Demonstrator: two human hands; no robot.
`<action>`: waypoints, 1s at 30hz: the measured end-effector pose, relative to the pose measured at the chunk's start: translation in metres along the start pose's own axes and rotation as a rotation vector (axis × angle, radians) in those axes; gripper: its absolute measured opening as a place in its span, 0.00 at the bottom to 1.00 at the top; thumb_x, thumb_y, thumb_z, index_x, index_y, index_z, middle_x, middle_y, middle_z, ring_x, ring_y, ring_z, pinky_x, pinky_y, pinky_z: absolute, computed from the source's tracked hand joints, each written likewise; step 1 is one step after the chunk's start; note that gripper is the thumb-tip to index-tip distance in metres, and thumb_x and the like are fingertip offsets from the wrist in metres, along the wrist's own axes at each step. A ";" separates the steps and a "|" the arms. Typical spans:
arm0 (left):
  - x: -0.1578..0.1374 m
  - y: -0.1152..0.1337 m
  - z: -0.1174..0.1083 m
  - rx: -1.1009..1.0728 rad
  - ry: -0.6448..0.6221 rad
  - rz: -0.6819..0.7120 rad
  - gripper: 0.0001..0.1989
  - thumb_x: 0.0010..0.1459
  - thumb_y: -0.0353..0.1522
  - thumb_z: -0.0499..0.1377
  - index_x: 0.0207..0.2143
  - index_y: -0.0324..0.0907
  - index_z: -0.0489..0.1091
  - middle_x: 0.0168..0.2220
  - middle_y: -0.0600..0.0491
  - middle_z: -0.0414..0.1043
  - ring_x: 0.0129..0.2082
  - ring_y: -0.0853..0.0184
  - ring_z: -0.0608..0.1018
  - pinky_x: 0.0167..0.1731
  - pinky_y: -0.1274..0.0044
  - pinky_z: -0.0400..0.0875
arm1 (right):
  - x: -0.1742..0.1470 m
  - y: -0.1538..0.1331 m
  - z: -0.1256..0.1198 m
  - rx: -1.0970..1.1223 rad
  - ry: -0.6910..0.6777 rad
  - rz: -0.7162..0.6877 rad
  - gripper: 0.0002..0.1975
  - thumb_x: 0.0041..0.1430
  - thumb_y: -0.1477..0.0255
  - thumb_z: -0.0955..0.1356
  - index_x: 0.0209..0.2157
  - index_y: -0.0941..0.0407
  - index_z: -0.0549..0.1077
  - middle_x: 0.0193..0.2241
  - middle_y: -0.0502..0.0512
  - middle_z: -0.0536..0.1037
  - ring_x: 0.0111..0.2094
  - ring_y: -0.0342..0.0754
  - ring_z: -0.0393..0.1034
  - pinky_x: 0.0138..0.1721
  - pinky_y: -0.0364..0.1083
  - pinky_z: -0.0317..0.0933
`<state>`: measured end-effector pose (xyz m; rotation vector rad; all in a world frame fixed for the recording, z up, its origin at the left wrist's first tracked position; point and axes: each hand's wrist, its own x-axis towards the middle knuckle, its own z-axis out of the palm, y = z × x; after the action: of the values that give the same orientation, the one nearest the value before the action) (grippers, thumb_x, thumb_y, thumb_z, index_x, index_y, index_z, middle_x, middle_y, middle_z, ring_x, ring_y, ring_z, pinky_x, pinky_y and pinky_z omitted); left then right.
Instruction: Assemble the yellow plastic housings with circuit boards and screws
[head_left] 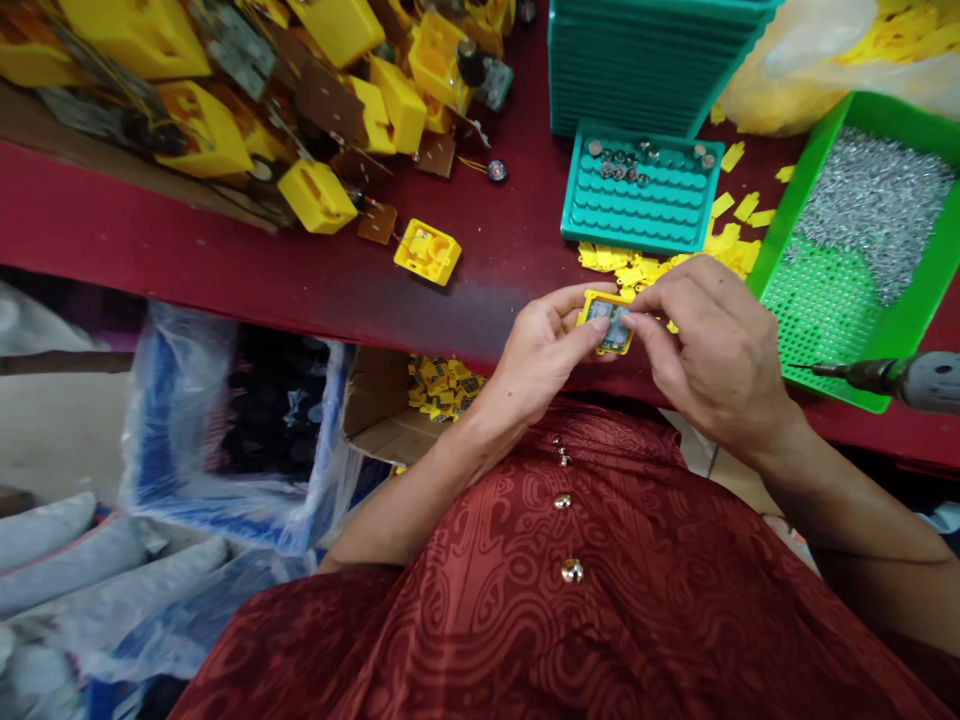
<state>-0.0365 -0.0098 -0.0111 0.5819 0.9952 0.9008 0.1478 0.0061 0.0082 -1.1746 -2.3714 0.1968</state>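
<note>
My left hand (544, 345) grips a small yellow plastic housing (607, 323) with a grey-green panel set inside it. The thumb presses on the panel's face. At the housing's right edge, the fingertips of my right hand (705, 335) are pinched together against it; whether they hold a small part there is hidden. Just behind the hands lie loose yellow plastic pieces (637, 270). A teal tray (641, 215) with several round metal cells stands beyond them. Another open yellow housing (427, 252) rests on the table to the left.
A green basket (821, 330) of screws stands right, with an electric screwdriver (915, 380) over its near edge. Stacked teal trays (652, 65) rise at the back. Wired yellow housings (319, 195) crowd the left. Below the table are a cardboard box (375, 400) and a blue crate (142, 430).
</note>
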 end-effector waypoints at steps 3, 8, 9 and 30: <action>0.001 0.000 -0.003 0.022 -0.040 -0.043 0.25 0.54 0.39 0.76 0.50 0.38 0.78 0.46 0.48 0.84 0.44 0.65 0.84 0.42 0.76 0.84 | 0.000 0.002 0.000 0.009 0.069 -0.028 0.08 0.75 0.72 0.66 0.37 0.55 0.73 0.35 0.57 0.78 0.39 0.49 0.73 0.41 0.49 0.69; 0.001 0.000 -0.004 0.022 -0.092 -0.086 0.20 0.60 0.37 0.72 0.52 0.38 0.79 0.48 0.47 0.84 0.45 0.67 0.84 0.42 0.78 0.83 | -0.002 0.009 -0.007 0.038 -0.039 -0.036 0.08 0.75 0.71 0.65 0.38 0.56 0.73 0.37 0.58 0.78 0.40 0.50 0.72 0.41 0.50 0.69; 0.001 0.000 -0.004 0.016 -0.088 -0.095 0.20 0.59 0.37 0.73 0.52 0.38 0.79 0.48 0.47 0.84 0.44 0.67 0.84 0.42 0.78 0.83 | -0.002 0.010 -0.008 0.043 -0.054 -0.027 0.09 0.75 0.70 0.65 0.38 0.56 0.73 0.38 0.58 0.78 0.40 0.50 0.72 0.42 0.50 0.69; -0.003 -0.009 0.005 0.044 -0.087 -0.080 0.26 0.54 0.41 0.76 0.51 0.39 0.77 0.46 0.48 0.83 0.45 0.64 0.84 0.45 0.73 0.85 | -0.021 -0.003 -0.002 -0.029 0.021 0.011 0.10 0.75 0.72 0.65 0.36 0.57 0.74 0.35 0.58 0.75 0.39 0.50 0.69 0.41 0.50 0.65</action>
<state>-0.0294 -0.0174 -0.0142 0.6094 0.9543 0.7785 0.1574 -0.0128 0.0037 -1.1977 -2.3575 0.1535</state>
